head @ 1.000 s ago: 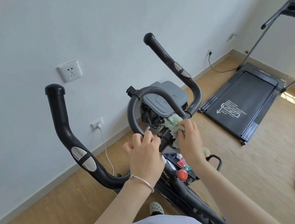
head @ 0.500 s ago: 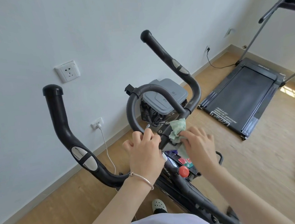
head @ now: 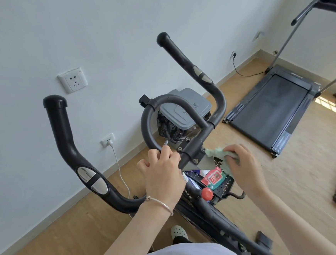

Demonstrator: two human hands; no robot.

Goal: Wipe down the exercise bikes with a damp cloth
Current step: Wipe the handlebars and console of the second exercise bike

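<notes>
Cloth (head: pixel 215 151) under fingers (head: pixel 234 150) of right hand (head: pixel 244 168), against bike bracket (head: pixel 198 157)

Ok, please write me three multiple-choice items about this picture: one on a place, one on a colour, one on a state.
1. Where is the green cloth?
A. on the floor
B. under the right hand, at the bolted plate
C. on the treadmill
2. What colour is the round knob?
A. red
B. blue
C. yellow
3. The low wall socket is:
A. empty
B. holding a white plug
C. taped over
Answers: B, the hand presses it there; A, plainly red; B, its white cable hangs down.
</notes>
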